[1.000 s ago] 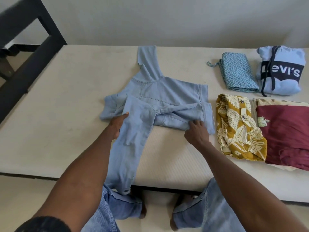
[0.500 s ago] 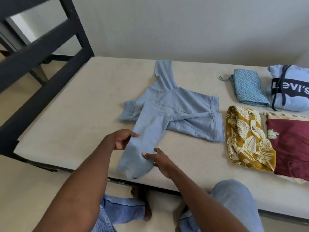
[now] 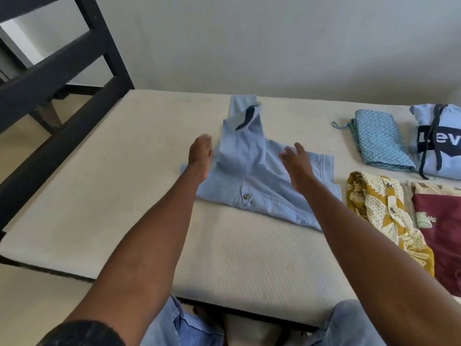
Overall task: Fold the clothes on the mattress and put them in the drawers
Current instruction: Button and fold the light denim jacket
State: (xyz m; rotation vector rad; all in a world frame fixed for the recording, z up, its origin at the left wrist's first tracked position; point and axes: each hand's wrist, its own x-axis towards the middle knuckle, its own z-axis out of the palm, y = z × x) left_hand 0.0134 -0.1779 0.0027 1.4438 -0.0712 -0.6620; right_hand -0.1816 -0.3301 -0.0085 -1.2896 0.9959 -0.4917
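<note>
A pale blue denim hooded shirt (image 3: 262,181) lies part-folded mid-way across the cream mattress (image 3: 124,196). The left hand (image 3: 200,152) rests at its left edge, the fingers blurred, so whether they grip I cannot tell. The right hand (image 3: 296,162) hovers over it, fingers spread wide.

Bare forearms and hands (image 3: 199,152), light blue denim jeans (image 3: 174,325).

a bedroom at home: bare mattress (image 3: 124,196), black bed frame (image 3: 62,78), folded clothes (image 3: 379,138).
</note>
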